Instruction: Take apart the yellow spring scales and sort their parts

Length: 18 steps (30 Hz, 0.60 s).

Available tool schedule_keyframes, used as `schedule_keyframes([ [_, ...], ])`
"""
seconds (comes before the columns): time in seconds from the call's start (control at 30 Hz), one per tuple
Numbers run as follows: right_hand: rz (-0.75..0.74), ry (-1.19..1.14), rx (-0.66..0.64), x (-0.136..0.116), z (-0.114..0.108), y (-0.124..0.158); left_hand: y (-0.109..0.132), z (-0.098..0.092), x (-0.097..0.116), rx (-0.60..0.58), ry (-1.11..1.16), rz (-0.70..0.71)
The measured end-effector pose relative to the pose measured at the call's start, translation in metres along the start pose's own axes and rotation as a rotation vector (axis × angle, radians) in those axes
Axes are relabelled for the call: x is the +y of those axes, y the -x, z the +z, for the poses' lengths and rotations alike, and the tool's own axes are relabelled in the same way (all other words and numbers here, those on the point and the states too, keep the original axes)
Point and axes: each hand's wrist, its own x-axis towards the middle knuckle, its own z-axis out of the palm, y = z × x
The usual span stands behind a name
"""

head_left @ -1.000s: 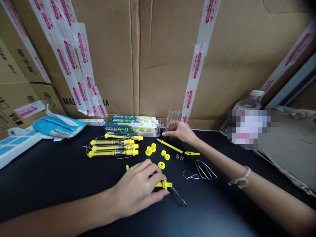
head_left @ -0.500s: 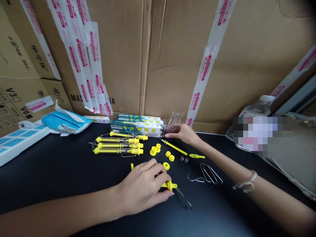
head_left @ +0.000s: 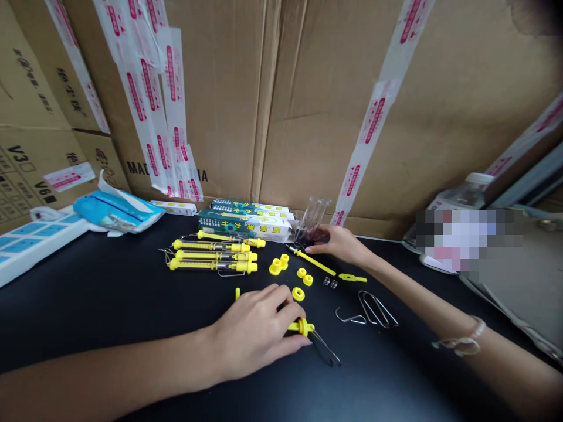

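Note:
My left hand [head_left: 261,331] is closed around a yellow spring-scale rod [head_left: 303,327]. The rod's collar and a wire hook stick out past my fingertips; the rest is under my palm. At the back, my right hand [head_left: 338,243] has thumb and fingers curled at the clear plastic tubes [head_left: 315,211], apparently pinching one; its fingertips are partly hidden. Just below lies another yellow rod [head_left: 316,262] with a metal spring end. Between my hands are yellow caps [head_left: 275,267], a yellow ring [head_left: 298,293] and two small springs [head_left: 329,283].
Several assembled spring scales [head_left: 213,256] lie at left, before printed boxes [head_left: 244,225]. Wire hooks [head_left: 377,309] and a flat yellow piece [head_left: 352,278] lie at right. A power strip [head_left: 39,240], blue packet [head_left: 118,211], bottle [head_left: 466,190] and cardboard wall [head_left: 220,117] surround the black table.
My right hand has drawn slightly right and toward me at the clear tubes. My left hand keeps its hold on the rod. The view has shifted a little.

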Motion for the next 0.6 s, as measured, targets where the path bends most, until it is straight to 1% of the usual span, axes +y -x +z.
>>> schedule_keyframes([
  [0.13, 0.034, 0.040, 0.116, -0.003, -0.005, 0.025, 0.000, 0.000, 0.001, -0.016, -0.006, -0.022],
  [0.23, 0.012, 0.099, 0.150, -0.009, -0.005, 0.044, 0.000, 0.002, 0.000, 0.007, -0.014, -0.022],
  [0.3, -0.015, 0.136, 0.168, -0.014, -0.002, 0.052, 0.001, 0.003, -0.001, 0.038, -0.020, -0.030],
  [0.37, -0.037, 0.160, 0.192, -0.017, 0.001, 0.056, 0.001, 0.003, -0.002, 0.060, -0.024, -0.042],
  [0.43, -0.049, 0.169, 0.221, -0.018, 0.006, 0.056, 0.000, 0.002, -0.002, 0.056, -0.022, -0.045],
  [0.5, -0.059, 0.170, 0.255, -0.016, 0.009, 0.054, 0.000, 0.001, -0.003, 0.048, -0.021, -0.034],
  [0.6, -0.074, 0.165, 0.315, -0.014, 0.012, 0.052, 0.000, 0.001, -0.002, 0.069, -0.033, -0.014],
])
